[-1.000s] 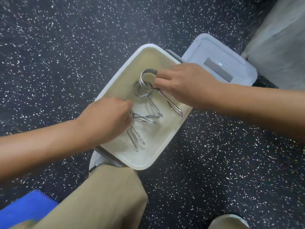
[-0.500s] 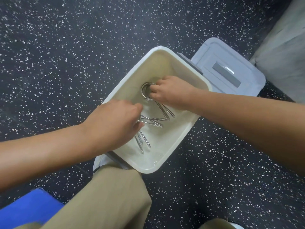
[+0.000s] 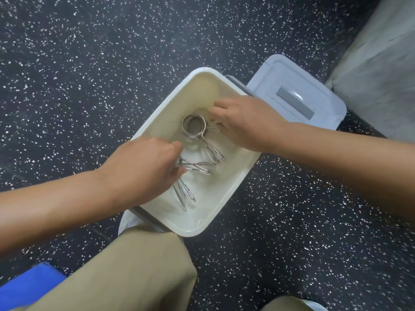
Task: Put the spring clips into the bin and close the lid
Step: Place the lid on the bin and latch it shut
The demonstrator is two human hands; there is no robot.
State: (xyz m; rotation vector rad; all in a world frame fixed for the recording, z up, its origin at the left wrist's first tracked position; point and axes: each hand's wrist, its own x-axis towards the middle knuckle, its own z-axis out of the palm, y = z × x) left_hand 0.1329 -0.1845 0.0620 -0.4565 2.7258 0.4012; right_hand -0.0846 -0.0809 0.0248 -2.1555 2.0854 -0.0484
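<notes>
An open cream plastic bin [image 3: 226, 209] stands on the dark speckled floor. Several metal spring clips lie inside it. One clip's coil [image 3: 194, 125] sits mid-bin with its handles pointing toward the near right. My right hand [image 3: 244, 122] hovers just right of that coil, fingers apart, the thumb touching a thin wire handle. My left hand [image 3: 143, 167] reaches in from the left, its fingers curled over the coil of another clip [image 3: 198, 167]. More handles [image 3: 185, 195] stick out below it. The pale grey lid [image 3: 292, 84] hangs open at the bin's far right side.
A second pale lid flap [image 3: 124, 221] shows at the bin's near left, partly under my khaki trouser knee [image 3: 139, 270]. A blue object [image 3: 24, 288] lies at the lower left. A grey concrete block [image 3: 377, 70] stands beyond the lid at the upper right.
My right hand lowered its spring clip into the bin, set it down and opened, now drawn back slightly to the right. My left hand stayed on its clip.
</notes>
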